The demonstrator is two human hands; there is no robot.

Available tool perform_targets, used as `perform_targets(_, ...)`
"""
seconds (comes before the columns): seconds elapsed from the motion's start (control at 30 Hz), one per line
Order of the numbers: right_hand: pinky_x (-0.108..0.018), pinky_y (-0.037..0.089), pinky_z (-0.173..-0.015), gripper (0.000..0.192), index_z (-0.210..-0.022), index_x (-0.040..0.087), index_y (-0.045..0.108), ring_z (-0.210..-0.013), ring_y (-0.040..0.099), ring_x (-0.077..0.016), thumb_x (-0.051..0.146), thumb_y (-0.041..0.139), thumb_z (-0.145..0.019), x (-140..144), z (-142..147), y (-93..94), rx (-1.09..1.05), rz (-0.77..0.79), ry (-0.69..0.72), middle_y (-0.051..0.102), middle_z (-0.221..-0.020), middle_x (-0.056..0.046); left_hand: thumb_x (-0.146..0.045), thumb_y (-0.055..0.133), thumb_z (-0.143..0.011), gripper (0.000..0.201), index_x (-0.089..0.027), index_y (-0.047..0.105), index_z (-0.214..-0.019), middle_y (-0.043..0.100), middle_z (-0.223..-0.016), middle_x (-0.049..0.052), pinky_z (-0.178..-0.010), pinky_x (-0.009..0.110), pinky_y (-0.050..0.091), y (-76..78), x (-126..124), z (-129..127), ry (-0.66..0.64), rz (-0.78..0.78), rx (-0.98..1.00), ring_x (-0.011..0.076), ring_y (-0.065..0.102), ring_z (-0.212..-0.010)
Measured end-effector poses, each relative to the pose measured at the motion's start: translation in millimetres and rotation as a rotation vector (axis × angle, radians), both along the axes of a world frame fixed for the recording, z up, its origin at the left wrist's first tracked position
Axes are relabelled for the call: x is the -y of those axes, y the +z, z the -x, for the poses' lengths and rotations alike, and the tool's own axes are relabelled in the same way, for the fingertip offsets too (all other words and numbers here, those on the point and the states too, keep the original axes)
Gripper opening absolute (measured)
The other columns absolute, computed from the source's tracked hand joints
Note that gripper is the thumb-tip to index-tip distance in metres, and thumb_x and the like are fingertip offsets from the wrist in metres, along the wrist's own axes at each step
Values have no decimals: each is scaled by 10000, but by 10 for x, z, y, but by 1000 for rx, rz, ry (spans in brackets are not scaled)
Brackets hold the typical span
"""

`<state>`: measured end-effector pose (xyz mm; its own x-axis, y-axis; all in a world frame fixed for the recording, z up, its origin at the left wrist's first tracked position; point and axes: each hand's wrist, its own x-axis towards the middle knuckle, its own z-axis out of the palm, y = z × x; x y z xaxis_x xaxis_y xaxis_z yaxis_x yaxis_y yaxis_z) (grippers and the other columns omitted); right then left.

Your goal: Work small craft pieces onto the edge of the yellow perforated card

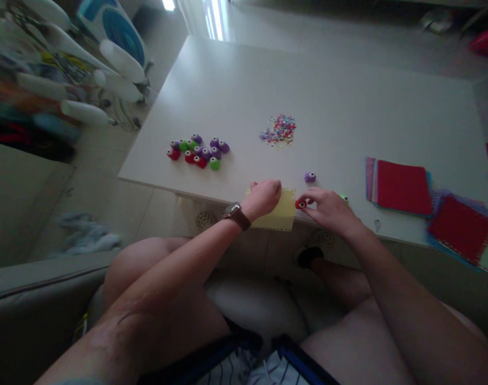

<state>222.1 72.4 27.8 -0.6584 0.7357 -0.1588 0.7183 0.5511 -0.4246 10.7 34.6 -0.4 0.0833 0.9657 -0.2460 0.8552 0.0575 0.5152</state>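
The left hand (265,197) is curled into a loose fist and presses on the left edge of a yellow paper sheet (279,216) that lies at the near edge of the white table (235,91). The right hand (328,209) pinches a small red punch (300,203) between thumb and fingers at the sheet's right edge. A purple punch (310,176) sits just beyond, a cluster of punches (198,151) farther left, and confetti (278,130) mid-table.
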Motion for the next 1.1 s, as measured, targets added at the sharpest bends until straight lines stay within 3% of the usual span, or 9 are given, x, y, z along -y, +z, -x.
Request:
perform_targets(0.9, -344, 462, -801, 158, -900, 218, 732, -886, 646, -226, 98, 634, -871, -20, -9, -10, -52, 14, 68, 718, -938, -54, -276, 378, -1032, 321, -203, 675, -933, 768, -1031, 94, -930, 409, 413, 45, -9, 3, 15, 25, 26, 242, 670, -972)
perform_targets(1.1, -342, 466, -771, 60, -901, 214, 708, -836, 638, -215, 179, 659, -904, -11, 12, -5, -85, 24, -5, 698, -919, -54, -274, 371, -1029, 326, -201, 672, -925, 774, -1039, 95, -937, 421, 426, 57, -13, 0, 27, 32, 38, 241, 680, -979)
